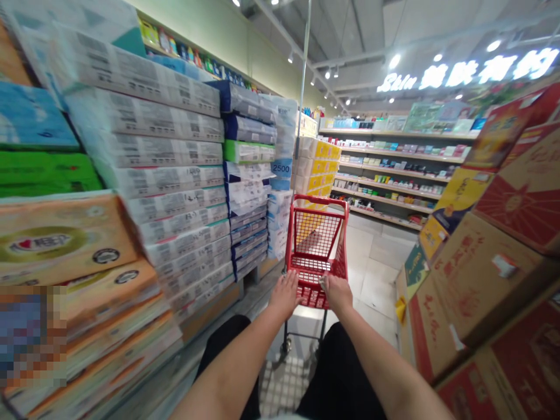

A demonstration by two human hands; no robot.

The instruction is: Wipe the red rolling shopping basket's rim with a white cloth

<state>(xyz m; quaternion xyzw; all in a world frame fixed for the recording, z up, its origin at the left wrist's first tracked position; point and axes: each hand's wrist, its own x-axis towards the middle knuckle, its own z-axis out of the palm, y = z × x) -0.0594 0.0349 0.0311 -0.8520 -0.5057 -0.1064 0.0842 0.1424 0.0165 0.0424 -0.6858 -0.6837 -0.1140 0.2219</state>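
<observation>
A red shopping cart [318,256] with a grid basket stands in front of me, between my knees and the aisle. My left hand [286,293] is laid over its near left edge, fingers pointing forward and thumb inward, gripping the rim. At the near right edge my right hand [338,293] is closed, its fingers curled on the rim. A small pale bit shows by the right fingertips, too small to name. The cart's raised red bar [321,200] is at the far end, away from both hands.
Tall stacks of wrapped tissue packs [170,146] line the left side, with orange packs [65,233] closest. Cardboard cartons [490,274] rise on the right. Ahead, a pale tiled floor [365,262] leads to product shelves [394,169]. A thin pole [303,81] stands beyond the cart.
</observation>
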